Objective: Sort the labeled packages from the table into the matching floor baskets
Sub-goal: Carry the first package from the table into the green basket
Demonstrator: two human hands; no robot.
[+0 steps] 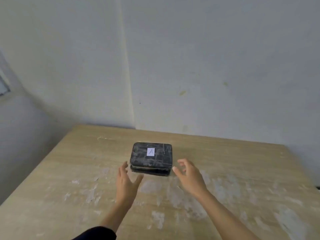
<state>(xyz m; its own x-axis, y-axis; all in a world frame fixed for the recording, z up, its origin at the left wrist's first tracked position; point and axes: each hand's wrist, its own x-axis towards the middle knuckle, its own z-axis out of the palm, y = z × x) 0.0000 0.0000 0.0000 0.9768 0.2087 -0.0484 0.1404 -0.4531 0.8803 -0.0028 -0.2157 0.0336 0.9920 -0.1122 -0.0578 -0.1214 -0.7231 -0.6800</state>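
1. Most of the upper view is taken up by a pale, greyish wall point(207, 58), on which a faint vertical seam and a few small yellowish marks are seen; a corner of a framed opening is cut off at the left edge.
2. The lower half is filled by a light wood-grain worktop point(242, 170), whose surface is scuffed with whitish patches and flakes, chiefly toward the near side.
3. A dark, flat, rectangular package point(161, 159) with rounded corners is laid on the worktop, a little beyond its middle and well apart from every edge. Its top is streaked with pale scratches, and a seam is seen running along its near side.
4. The left hand point(125, 181) is held just beside the package's near left corner, with the fingers spread and the thumb stretched toward the package's near edge. Nothing is gripped by it; whether the fingertips touch the package cannot be told.
5. The right hand point(189, 175) is held just beside the package's near right corner, spread wide with the fingers curved. It is empty and is seen slightly apart from the package.
6. A dark sleeve point(97, 233) is seen at the bottom edge, on the left forearm.
7. A small white label point(150, 151) marked with a handwritten "A" is fixed near the middle of the package's top.
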